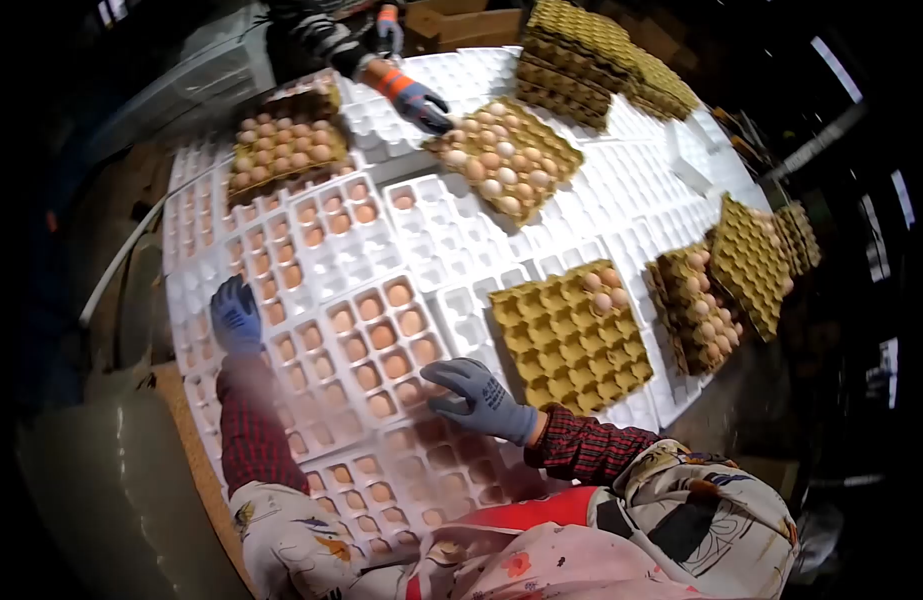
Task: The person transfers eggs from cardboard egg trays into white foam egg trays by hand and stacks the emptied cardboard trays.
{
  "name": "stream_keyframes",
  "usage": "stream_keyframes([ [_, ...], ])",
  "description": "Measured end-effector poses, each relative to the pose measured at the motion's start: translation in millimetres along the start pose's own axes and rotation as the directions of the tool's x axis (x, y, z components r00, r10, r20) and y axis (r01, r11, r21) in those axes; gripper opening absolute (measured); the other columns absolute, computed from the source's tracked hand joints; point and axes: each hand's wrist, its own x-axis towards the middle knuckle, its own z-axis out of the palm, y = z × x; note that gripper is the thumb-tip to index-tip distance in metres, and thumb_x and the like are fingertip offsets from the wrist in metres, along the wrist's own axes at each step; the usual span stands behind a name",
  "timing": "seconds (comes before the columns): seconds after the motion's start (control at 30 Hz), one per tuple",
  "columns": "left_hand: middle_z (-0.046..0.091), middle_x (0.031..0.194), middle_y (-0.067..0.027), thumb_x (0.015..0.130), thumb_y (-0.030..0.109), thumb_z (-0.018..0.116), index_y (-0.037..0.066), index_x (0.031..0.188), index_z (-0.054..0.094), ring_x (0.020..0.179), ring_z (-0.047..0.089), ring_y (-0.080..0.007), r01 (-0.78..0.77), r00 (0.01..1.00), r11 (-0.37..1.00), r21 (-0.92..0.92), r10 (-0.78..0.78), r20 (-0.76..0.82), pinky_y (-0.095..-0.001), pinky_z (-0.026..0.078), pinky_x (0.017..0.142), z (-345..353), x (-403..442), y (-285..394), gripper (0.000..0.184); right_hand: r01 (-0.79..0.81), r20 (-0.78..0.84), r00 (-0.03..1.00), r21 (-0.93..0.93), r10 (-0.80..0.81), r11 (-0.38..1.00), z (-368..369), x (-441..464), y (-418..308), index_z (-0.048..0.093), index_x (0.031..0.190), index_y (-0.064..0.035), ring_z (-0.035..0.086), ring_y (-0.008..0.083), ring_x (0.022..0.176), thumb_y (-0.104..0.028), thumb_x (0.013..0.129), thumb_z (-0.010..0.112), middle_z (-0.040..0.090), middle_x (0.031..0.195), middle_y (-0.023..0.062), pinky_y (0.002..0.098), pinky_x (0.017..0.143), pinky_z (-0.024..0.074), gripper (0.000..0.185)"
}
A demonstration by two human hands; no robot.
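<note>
Both my hands wear blue-grey work gloves. My left hand (238, 318) is over the left side of the white foam egg trays, its fingers stretched forward beside a row of brown eggs (292, 275); no egg shows in it. My right hand (478, 400) hovers at the edge of a foam tray (343, 328) filled with brown eggs, thumb and fingers apart with nothing visible between them. Just beyond that hand, a yellowish pulp egg tray (571, 345) has a few eggs (603, 290) grouped in its far right corner; its other cups are bare.
Opposite, a co-worker's gloved hand (421, 105) is at a pulp tray of mixed pale and brown eggs (506, 160). Stacked egg-filled trays (286, 150) stand far left. Empty pulp trays (571, 65) are piled at the back. More loaded trays (696, 310) lean at the right edge.
</note>
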Motion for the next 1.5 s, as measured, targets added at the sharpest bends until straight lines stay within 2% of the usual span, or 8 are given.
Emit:
stream_keyframes([
  [0.4,0.066,0.115,-0.0108,0.083,0.031,0.069,0.013,0.118,0.065,0.11,0.058,-0.0303,-0.216,0.818,0.465,-0.859,0.566,0.101,-0.0414,0.04,0.099,-55,-31,472,0.039,0.001,0.062,0.996,-0.719,0.062,0.695,-246,-84,136,0.062,0.107,-0.0142,0.061,0.0276,0.098,-0.006,0.079,0.06,0.06,0.108,0.0053,0.0393,0.081,0.0504,0.03],
  [0.6,0.061,0.112,-0.0086,0.082,0.042,0.066,0.016,0.126,0.058,0.116,0.051,-0.0283,-0.367,0.639,0.724,-0.584,0.652,0.407,-0.0547,0.023,0.11,-17,-45,569,0.052,-0.265,-0.453,0.736,0.492,0.504,0.829,-247,-115,132,0.06,0.119,-0.0053,0.063,0.0235,0.096,-0.017,0.089,0.065,0.066,0.111,0.007,0.0342,0.088,0.0516,0.033],
  [0.77,0.065,0.104,-0.0075,0.077,0.035,0.072,0.014,0.111,0.066,0.103,0.059,-0.0263,-0.316,0.784,0.621,-0.718,0.596,0.171,-0.0473,0.033,0.107,1,-48,573,0.04,0.265,-0.189,0.753,0.964,0.63,-0.027,-327,-191,117,0.064,0.115,-0.0037,0.062,0.0155,0.098,-0.018,0.097,0.06,0.066,0.106,0.0046,0.0275,0.086,0.0494,0.023],
  [0.83,0.066,0.095,-0.0113,0.079,0.025,0.073,0.007,0.1,0.068,0.093,0.062,-0.0339,0.111,0.945,0.262,-0.959,0.27,0.183,-0.0416,0.05,0.085,-7,-40,580,0.028,-0.374,-0.497,0.639,0.464,0.586,0.803,-365,-197,111,0.066,0.11,-0.0043,0.065,0.0179,0.095,-0.029,0.101,0.053,0.068,0.104,0.0048,0.0291,0.079,0.0509,0.029],
  [1.03,0.064,0.095,-0.0137,0.08,0.044,0.072,0.01,0.099,0.062,0.087,0.064,-0.0307,-0.33,0.556,0.783,-0.528,0.613,0.561,-0.0423,0.051,0.08,-59,-59,640,0.041,-0.691,-0.607,0.723,-0.644,0.331,0.329,-370,-188,125,0.062,0.096,-0.007,0.064,0.0309,0.084,-0.037,0.083,0.065,0.065,0.088,0.011,0.0433,0.071,0.0469,0.033],
  [1.23,0.059,0.114,-0.0108,0.084,0.035,0.069,0.007,0.113,0.062,0.089,0.067,-0.0256,-0.328,0.529,0.812,-0.483,0.581,0.619,-0.0421,0.053,0.07,-52,-61,643,0.041,-0.205,-0.52,0.576,0.654,0.63,0.728,-411,-212,128,0.06,0.125,-0.0039,0.064,0.0154,0.093,-0.019,0.089,0.07,0.067,0.104,0.0046,0.0291,0.081,0.0511,0.041],
  [1.3,0.066,0.103,-0.0084,0.088,0.024,0.063,0.003,0.126,0.058,0.092,0.065,-0.0209,0.608,0.59,0.222,-0.762,0.516,0.622,-0.0333,0.052,0.078,-58,-50,611,0.043,0.017,-0.324,0.614,0.917,0.719,0.398,-427,-209,93,0.057,0.13,-0.0042,0.062,0.0146,0.097,-0.012,0.09,0.068,0.065,0.112,0.0056,0.0281,0.082,0.0508,0.042],
  [1.5,0.05,0.138,-0.0114,0.094,0.014,0.053,0.004,0.148,0.035,0.124,0.054,-0.03,0.868,0.496,-0.357,-0.344,0.629,0.599,-0.0337,0.049,0.099,-57,-13,578,0.059,-0.265,-0.164,0.961,-0.772,0.222,0.578,-430,-148,125,0.066,0.114,-0.0063,0.061,0.0263,0.105,-0.007,0.078,0.07,0.051,0.133,0.0131,0.0338,0.078,0.0556,0.036],
])
